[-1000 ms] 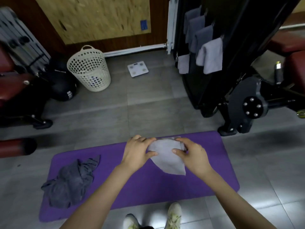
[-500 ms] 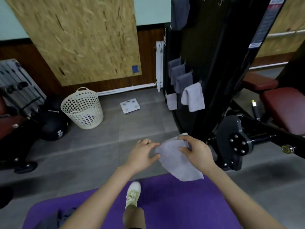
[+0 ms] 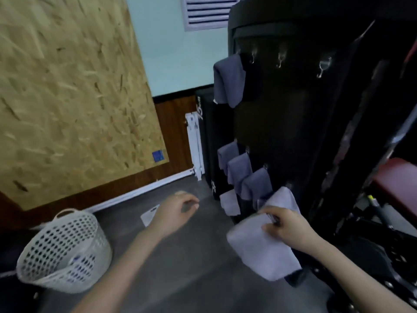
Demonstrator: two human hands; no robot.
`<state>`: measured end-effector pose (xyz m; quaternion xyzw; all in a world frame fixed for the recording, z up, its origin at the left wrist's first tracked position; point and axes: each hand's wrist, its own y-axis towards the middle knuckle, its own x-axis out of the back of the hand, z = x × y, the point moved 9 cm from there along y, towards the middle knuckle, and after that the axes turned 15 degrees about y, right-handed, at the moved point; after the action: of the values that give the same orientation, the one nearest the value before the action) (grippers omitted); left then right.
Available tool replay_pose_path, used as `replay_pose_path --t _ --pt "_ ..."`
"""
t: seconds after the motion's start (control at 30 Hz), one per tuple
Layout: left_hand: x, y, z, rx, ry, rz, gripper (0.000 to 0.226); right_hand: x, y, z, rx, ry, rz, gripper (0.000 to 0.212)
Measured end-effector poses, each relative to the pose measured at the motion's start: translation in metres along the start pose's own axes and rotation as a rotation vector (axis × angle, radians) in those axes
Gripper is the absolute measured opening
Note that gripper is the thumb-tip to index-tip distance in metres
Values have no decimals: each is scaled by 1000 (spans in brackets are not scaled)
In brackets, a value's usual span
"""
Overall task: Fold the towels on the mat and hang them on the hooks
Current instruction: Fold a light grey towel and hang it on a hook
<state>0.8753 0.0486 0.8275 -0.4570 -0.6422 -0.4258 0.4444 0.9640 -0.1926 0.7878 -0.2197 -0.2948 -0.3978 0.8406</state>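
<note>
My right hand [image 3: 285,227] grips the top edge of a folded light grey towel [image 3: 259,247], which hangs down in front of the black machine panel [image 3: 282,123]. My left hand [image 3: 176,211] is off the towel, held to its left with fingers loosely curled and nothing in it. Several grey towels hang on the panel: one high up [image 3: 228,80], a diagonal row lower down [image 3: 239,170], and a light one [image 3: 282,199] just behind my right hand. Three bare hooks [image 3: 279,58] line the top of the panel. The mat is out of view.
A white perforated basket [image 3: 65,249] stands on the grey floor at lower left. A white scale [image 3: 149,216] lies behind my left hand. A chipboard sheet [image 3: 67,98] leans on the wall. A red padded bench [image 3: 397,184] and black machine parts are at right.
I have risen from the mat and stepped up to the panel. My left hand has let go of the towel; my right hand now carries it alone, closer to the hooks.
</note>
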Motion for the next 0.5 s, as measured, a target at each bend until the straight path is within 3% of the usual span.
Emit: replay_pose_path --t 0.3,0.5 --pt "40 224 6 -226 -191 -54 15 84 180 102 152 80 -65 44" --pt "52 323 -35 -299 -545 44 26 138 264 130 210 335 -42 38"
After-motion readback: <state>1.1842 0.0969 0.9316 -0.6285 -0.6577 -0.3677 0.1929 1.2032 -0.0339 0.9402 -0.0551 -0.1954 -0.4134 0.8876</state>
